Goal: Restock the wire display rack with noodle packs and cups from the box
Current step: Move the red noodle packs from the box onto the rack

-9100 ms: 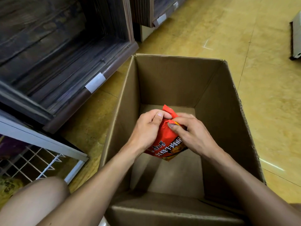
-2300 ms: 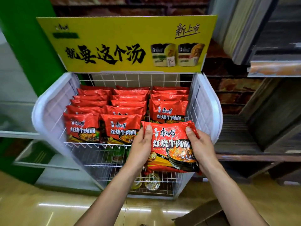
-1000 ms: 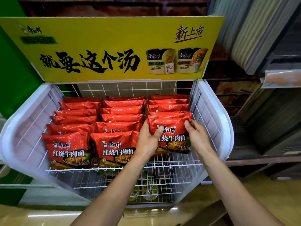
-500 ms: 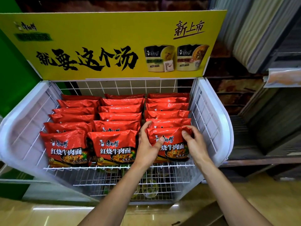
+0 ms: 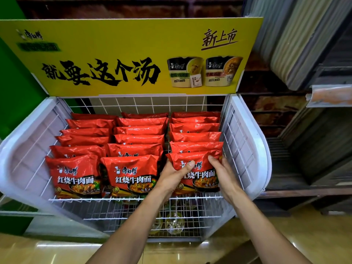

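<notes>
Rack: top shelf is being filled in three columns. Pack: is being settled upright at the right column's front, lower than a second ago. Left hand, right hand: pack's sides are still being gripped; release is likely due.

A shop aisle is shown.
Rows of red noodle packs are stocked in a white wire display rack under a yellow promotional sign.

The left hand and right hand grip the front pack in the right row of the rack by its sides. Three rows of red packs stand under a yellow sign.
</notes>
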Motion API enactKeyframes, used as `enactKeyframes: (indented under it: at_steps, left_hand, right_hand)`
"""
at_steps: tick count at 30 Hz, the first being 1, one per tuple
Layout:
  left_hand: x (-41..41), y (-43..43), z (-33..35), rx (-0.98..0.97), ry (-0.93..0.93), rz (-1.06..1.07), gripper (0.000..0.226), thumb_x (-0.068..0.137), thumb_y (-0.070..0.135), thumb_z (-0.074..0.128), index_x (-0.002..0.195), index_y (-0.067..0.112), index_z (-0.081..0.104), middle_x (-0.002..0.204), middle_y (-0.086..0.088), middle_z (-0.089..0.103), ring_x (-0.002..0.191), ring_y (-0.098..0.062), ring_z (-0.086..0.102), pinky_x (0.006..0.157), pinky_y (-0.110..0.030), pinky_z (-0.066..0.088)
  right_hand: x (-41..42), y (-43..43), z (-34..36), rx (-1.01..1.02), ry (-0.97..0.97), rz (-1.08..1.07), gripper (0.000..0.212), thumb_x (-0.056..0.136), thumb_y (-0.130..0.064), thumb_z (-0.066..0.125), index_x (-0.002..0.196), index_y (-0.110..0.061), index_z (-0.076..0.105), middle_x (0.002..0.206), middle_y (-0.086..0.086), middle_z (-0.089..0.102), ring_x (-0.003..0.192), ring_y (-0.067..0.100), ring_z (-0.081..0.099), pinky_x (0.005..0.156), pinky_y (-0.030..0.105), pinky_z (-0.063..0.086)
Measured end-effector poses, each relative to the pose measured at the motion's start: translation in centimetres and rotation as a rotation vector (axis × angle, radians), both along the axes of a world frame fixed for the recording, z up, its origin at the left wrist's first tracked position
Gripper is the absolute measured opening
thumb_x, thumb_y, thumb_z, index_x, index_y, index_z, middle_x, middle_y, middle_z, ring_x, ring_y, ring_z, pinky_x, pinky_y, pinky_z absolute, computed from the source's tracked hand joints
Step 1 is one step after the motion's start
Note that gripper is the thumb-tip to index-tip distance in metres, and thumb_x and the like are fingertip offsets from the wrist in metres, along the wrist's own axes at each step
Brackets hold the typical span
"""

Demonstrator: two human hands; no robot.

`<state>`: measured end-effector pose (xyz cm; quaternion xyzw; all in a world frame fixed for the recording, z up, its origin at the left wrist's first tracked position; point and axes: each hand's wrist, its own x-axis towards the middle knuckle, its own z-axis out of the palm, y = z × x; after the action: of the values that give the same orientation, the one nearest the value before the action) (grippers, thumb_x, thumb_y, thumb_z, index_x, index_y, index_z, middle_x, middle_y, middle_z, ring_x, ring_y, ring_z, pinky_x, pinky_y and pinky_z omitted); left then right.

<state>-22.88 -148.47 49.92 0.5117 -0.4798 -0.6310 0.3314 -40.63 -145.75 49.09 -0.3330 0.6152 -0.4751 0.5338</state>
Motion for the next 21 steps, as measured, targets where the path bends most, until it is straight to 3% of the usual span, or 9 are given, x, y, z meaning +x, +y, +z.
enactKeyframes:
  at_steps: [5,9,12,16,21]
  left_hand:
    - [-0.2,-0.1,0.0,-0.053,-0.032,-0.016,0.077,0.078,0.05,0.081,0.141,0.035,0.039,0.128,0.014,0.061,0.118,-0.001,0.057,0.109,-0.029,0.043]
    - [-0.3,0.0,0.0,-0.076,-0.053,0.015,0.087,0.081,0.046,0.079,0.15,0.034,0.027,0.124,0.023,0.056,0.108,0.013,0.05,0.095,-0.013,0.043]
    - [0.1,-0.1,0.0,-0.094,-0.04,0.01,0.108,0.076,0.048,0.081,0.158,0.038,0.012,0.127,0.022,0.055,0.113,0.01,0.051,0.104,-0.025,0.041]
    - [0.3,-0.7,0.2,-0.098,0.006,0.0,0.112,0.073,0.044,0.086,0.158,0.041,0.012,0.136,0.014,0.057,0.124,-0.005,0.057,0.112,-0.037,0.044]
    - [0.7,-0.4,0.4,-0.088,0.008,-0.011,0.116,0.072,0.047,0.087,0.158,0.043,0.01,0.132,0.019,0.054,0.124,-0.003,0.054,0.109,-0.033,0.042]
  right_hand:
    - [-0.3,0.2,-0.7,-0.023,0.046,-0.034,0.087,0.068,-0.083,0.067,0.143,-0.052,0.037,0.142,-0.007,0.057,0.129,0.021,0.056,0.108,0.058,0.044]
    - [-0.4,0.0,-0.7,-0.007,0.063,-0.004,0.091,0.068,-0.086,0.065,0.146,-0.052,0.032,0.146,-0.007,0.054,0.131,0.021,0.054,0.109,0.058,0.043]
    - [-0.6,0.1,-0.7,0.0,0.072,0.014,0.096,0.068,-0.086,0.064,0.149,-0.05,0.028,0.149,-0.007,0.051,0.133,0.021,0.052,0.111,0.058,0.041]
    - [-0.8,0.2,-0.5,0.001,0.049,0.043,0.095,0.069,-0.083,0.066,0.149,-0.05,0.029,0.146,-0.007,0.053,0.131,0.019,0.054,0.11,0.057,0.042]
    - [-0.8,0.4,-0.1,-0.039,0.012,0.033,0.084,0.075,-0.072,0.069,0.147,-0.044,0.037,0.136,-0.008,0.061,0.122,0.016,0.061,0.107,0.054,0.047]
